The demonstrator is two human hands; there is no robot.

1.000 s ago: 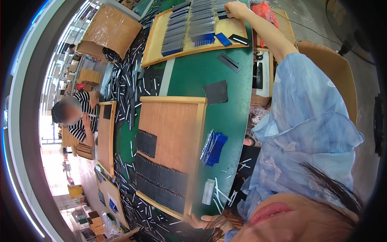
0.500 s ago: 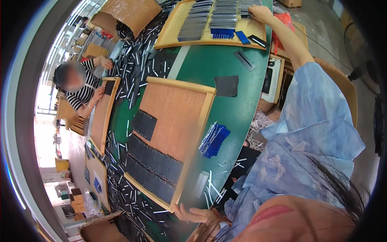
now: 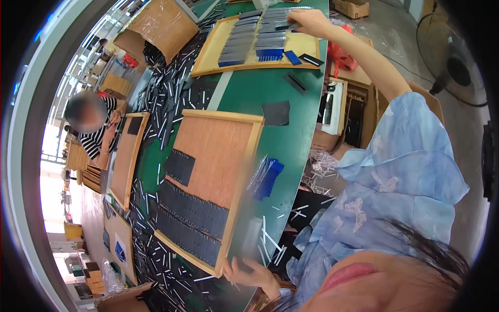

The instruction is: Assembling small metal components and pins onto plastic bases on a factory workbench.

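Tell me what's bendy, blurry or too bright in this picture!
Head view: the wide lens bends the pale frame at far left; the bright patch below the co-worker is washed-out white; a hazy smear softens the right rim of the wooden tray and the pale strip beside it.

Since half a second ago, the co-worker's far hand (image 3: 117,114) has drawn back from the dark pile (image 3: 171,96) toward the other hand. In the right hand (image 3: 310,23), the dark piece (image 3: 282,27) has shifted nearer the neighbouring stacked row (image 3: 270,42).
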